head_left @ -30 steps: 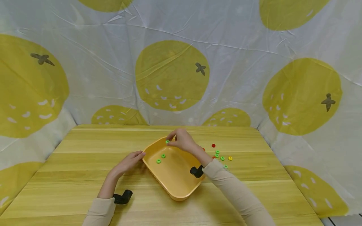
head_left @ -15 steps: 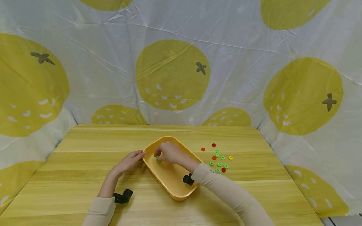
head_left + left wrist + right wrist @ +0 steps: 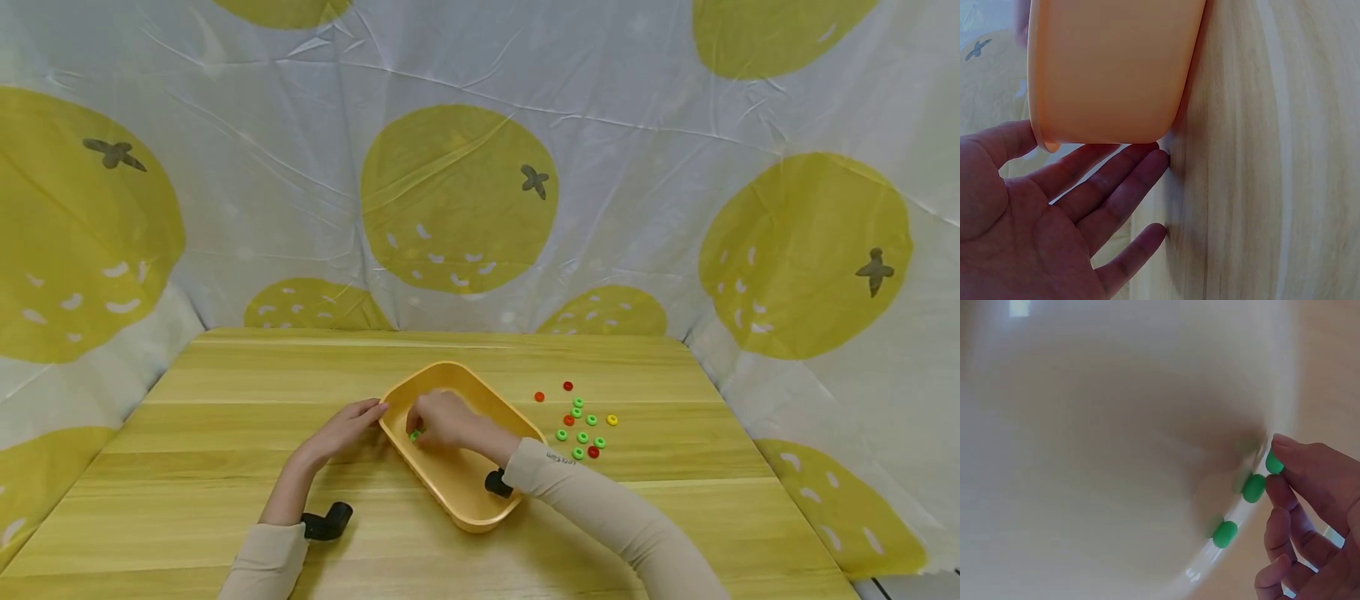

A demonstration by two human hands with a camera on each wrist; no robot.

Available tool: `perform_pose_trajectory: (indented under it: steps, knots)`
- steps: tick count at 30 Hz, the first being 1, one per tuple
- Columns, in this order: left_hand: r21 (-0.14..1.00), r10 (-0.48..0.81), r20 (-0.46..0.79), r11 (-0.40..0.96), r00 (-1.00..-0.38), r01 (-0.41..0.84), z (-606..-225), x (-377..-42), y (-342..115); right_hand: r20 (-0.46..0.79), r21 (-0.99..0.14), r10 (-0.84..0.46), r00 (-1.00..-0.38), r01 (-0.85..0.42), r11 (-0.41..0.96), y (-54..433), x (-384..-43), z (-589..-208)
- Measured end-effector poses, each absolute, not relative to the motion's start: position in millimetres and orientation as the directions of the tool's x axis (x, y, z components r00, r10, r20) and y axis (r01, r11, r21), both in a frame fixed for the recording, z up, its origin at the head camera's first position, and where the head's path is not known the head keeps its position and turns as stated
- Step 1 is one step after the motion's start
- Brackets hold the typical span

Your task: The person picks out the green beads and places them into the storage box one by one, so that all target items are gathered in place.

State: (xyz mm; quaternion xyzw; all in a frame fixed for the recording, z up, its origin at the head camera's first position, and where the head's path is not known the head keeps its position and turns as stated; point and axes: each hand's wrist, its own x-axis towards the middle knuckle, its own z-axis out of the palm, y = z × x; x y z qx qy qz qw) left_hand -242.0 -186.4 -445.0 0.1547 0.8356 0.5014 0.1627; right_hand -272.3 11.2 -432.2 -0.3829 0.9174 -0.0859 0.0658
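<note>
A yellow-orange plastic tub (image 3: pixel 465 492) sits at an angle on the table. My left hand (image 3: pixel 341 435) touches its left corner; in the left wrist view the thumb (image 3: pixel 1017 139) is at the rim and the straight fingers reach along the outer wall. Inside the tub, my right hand (image 3: pixel 450 421) pinches a small green ring (image 3: pixel 1274 464) between thumb and index finger, low by the wall. Two more green rings, one (image 3: pixel 1254 488) close beside the fingertips and another (image 3: pixel 1225 534) farther along, lie in the tub; the hand mostly hides them in the head view.
Right of the tub lie several loose rings on the wooden table (image 3: pixel 675 517): green rings (image 3: pixel 582 437), red rings (image 3: pixel 594 452), orange-red rings (image 3: pixel 539 397) and a yellow ring (image 3: pixel 612 420). A fruit-printed cloth (image 3: pixel 630 208) hangs behind the table.
My right hand has moved from the tub's far rim down and left into the tub with a green ring. My left hand stays at the corner.
</note>
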Motion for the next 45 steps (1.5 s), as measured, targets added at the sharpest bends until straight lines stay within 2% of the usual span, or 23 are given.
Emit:
perform_pose_trajectory:
  steps: [12,21,30,37,45]
  knots:
    - [0.888,0.420,-0.125,0.452,-0.899,0.088,-444,-240,-186,-0.065,-0.168,-0.723,-0.688,-0.707,0.688,10,-273,-439]
    - [0.887,0.433,-0.119,0.451,-0.894,0.101,-445,-241,-186,-0.044,-0.218,-0.720,-0.693,-0.696,0.684,14,-271,-433]
    - [0.888,0.434,-0.126,0.449,-0.892,0.093,-446,-241,-186,0.039,-0.337,-0.707,-0.706,-0.676,0.656,27,-280,-416]
    - [0.895,0.425,-0.134,0.440,-0.895,0.076,-447,-242,-187,0.044,-0.511,-0.629,-0.776,-0.558,0.653,49,-291,-399]
    - [0.879,0.414,-0.145,0.471,-0.899,0.075,-446,-241,-186,0.156,-0.639,-0.565,-0.810,-0.519,0.568,79,-304,-385]
